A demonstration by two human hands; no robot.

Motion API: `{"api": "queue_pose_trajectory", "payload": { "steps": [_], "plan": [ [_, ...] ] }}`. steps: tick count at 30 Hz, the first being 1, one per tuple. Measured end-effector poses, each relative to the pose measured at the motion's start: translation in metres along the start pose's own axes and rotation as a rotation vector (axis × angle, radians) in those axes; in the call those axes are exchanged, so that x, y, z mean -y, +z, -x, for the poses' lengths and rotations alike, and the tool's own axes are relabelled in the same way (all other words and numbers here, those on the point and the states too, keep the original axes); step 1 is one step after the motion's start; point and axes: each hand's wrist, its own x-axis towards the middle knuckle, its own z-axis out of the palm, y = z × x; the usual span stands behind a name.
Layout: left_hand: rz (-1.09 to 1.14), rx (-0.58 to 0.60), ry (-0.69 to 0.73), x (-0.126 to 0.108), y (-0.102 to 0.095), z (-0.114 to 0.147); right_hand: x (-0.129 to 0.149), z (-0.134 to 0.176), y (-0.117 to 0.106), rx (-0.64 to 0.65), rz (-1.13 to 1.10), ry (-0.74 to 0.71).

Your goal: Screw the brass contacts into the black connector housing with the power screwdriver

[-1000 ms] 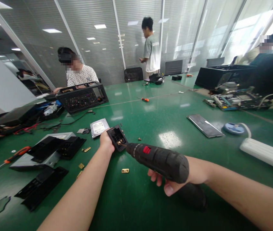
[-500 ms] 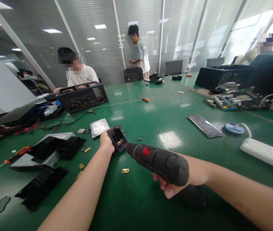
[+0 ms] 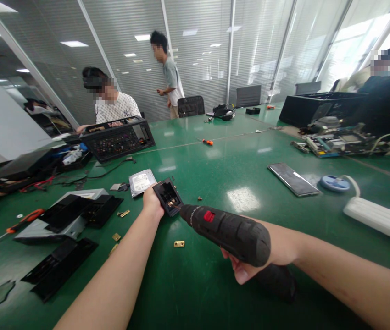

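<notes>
Head view, lower right: a power drill [image 3: 227, 233] is grasped by the right hand [image 3: 242, 271], nose angled up-left, presumably for reach into a black housing [image 3: 166, 190]. Near frame centre, that housing is clasped by the left hand [image 3: 152, 202], open side exposed, seemingly for access.

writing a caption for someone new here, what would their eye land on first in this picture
The black drill, large in the foreground in the right grip, would probably catch the eye first, aimed at the open black part in the left grip. Next comes the glossy green table, with a silver hard drive beyond the left grip and a phone farther right.
</notes>
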Motion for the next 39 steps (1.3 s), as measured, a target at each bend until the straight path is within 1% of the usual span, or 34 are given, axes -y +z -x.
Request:
{"api": "queue_pose_trajectory", "payload": {
  "steps": [6, 14, 25, 36, 39],
  "plan": [
    [-0.004, 0.020, 0.005, 0.0011, -0.0013, -0.0020, 0.0010, -0.0007, 0.0000, 0.006, -0.021, -0.010],
    [0.002, 0.018, -0.001, 0.0015, -0.0019, -0.0030, 0.0014, -0.0011, 0.0005, 0.013, -0.008, -0.018],
    [0.005, 0.008, 0.000, 0.0002, 0.0002, 0.0011, -0.0007, 0.0006, 0.0001, 0.009, -0.037, 0.050],
    [0.024, -0.007, -0.001, 0.0004, 0.0000, 0.0017, -0.0026, -0.0007, 0.0004, 0.020, -0.055, -0.015],
    [0.031, -0.001, -0.011, 0.0008, -0.0011, 0.0005, -0.0035, -0.0007, 0.0009, 0.014, -0.044, -0.013]
  ]
}}
